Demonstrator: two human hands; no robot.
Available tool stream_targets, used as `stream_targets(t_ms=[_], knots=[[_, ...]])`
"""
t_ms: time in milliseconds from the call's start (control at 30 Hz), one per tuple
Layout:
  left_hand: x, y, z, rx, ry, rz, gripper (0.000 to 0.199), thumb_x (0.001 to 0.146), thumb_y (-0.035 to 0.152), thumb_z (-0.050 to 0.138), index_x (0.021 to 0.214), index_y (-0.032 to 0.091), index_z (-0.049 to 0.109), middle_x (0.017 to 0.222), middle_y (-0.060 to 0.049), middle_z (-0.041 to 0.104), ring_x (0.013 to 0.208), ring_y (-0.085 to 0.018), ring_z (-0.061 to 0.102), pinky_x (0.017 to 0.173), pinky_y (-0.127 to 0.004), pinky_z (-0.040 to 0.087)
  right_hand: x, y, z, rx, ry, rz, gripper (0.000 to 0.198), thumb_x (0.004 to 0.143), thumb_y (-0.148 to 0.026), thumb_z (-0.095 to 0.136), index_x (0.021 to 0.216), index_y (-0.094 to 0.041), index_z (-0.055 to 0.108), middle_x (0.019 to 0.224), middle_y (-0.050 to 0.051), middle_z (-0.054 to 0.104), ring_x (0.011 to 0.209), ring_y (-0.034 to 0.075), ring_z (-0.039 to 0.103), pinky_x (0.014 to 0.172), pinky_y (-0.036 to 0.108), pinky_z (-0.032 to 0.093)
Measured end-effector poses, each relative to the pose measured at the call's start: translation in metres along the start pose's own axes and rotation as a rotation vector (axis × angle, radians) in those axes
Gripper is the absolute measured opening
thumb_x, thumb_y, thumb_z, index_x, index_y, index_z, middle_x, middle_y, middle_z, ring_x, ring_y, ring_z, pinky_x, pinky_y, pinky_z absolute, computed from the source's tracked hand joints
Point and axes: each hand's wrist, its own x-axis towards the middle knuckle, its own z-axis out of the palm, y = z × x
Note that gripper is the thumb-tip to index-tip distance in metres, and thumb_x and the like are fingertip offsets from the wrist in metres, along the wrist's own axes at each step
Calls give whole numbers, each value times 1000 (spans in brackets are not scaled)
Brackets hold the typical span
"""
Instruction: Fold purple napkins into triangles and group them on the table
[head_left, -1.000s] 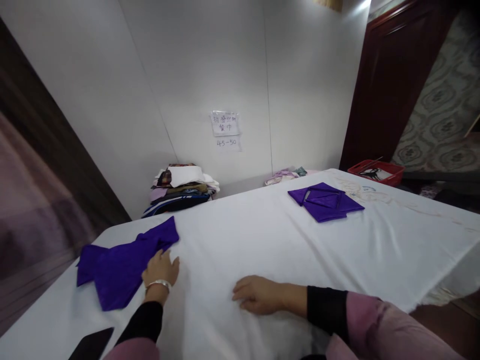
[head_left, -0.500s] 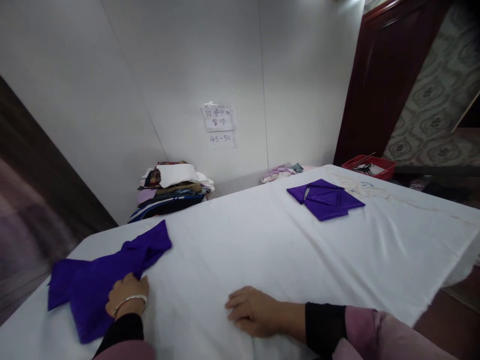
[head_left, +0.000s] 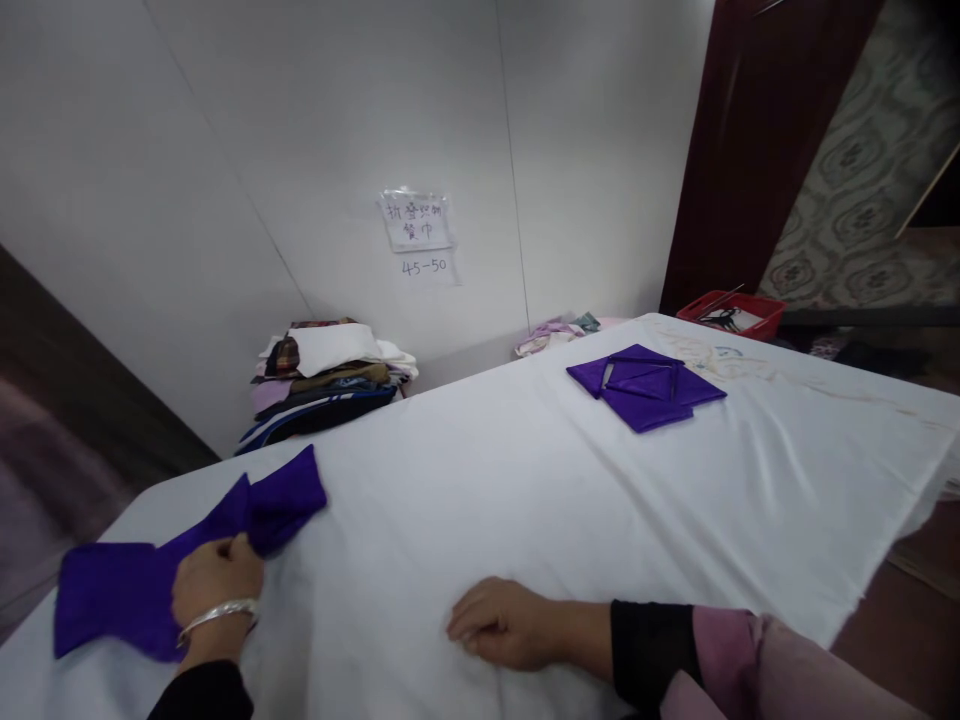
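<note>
A purple cloth napkin (head_left: 112, 590) lies loosely bunched at the left end of the white-covered table. My left hand (head_left: 217, 585), with a silver bangle on its wrist, is closed on the napkin's near edge, its fingertips pinching a fold. Part of the cloth is hidden behind that hand. My right hand (head_left: 502, 622) rests on the white tablecloth (head_left: 420, 500) near the front middle, fingers loosely bent and holding nothing. Farther back on the right, a second purple cloth (head_left: 652, 415) lies in a flat folded shape with dark thin lines across it, apart from both hands.
A pile of folded clothes (head_left: 330, 365) stands behind the table's back edge at left. Some pale crumpled fabric (head_left: 551, 338) is farther right. A red basket (head_left: 769, 318) holds things near the far right corner. A paper sign (head_left: 416, 220) hangs on the wall.
My left hand has lifted and shifted the napkin leftward, and its near corner no longer hangs toward the front. My right hand stays in place, its fingers drawn closer together. The view has tilted slightly.
</note>
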Motion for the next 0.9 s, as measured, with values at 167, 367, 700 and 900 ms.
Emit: stream_targets(t_ms=[167,367,700,900], knots=[[-100,67,-10,-288,-108,490,30,84,32,36,93,14,59,94,-10,66,86,-23,62,75,-32,47,5,-4,-12,542,274,327,45,73,-44,68,114,-27,62,114,5,63,99,21,59,82,37,47],[-247,98,12,-596,-432,1024,23,89,26,36,79,24,57,77,-3,65,72,-17,62,66,-28,49,16,-20,-29,1025,449,375,43,76,-45,66,110,-19,62,108,9,66,100,24,60,87,42,45],[-255,94,24,-575,-242,978,17,85,24,47,90,20,63,94,-6,66,88,-21,62,77,-38,52,15,-20,-27,1082,480,439,34,76,-42,67,99,-16,66,94,6,70,96,21,62,91,38,43],[-252,97,14,-812,-335,705,24,89,33,40,84,20,60,80,-4,65,75,-18,62,69,-31,51,11,-18,-24,958,457,298,35,70,-28,74,102,-18,65,98,5,69,92,21,62,91,40,42]])
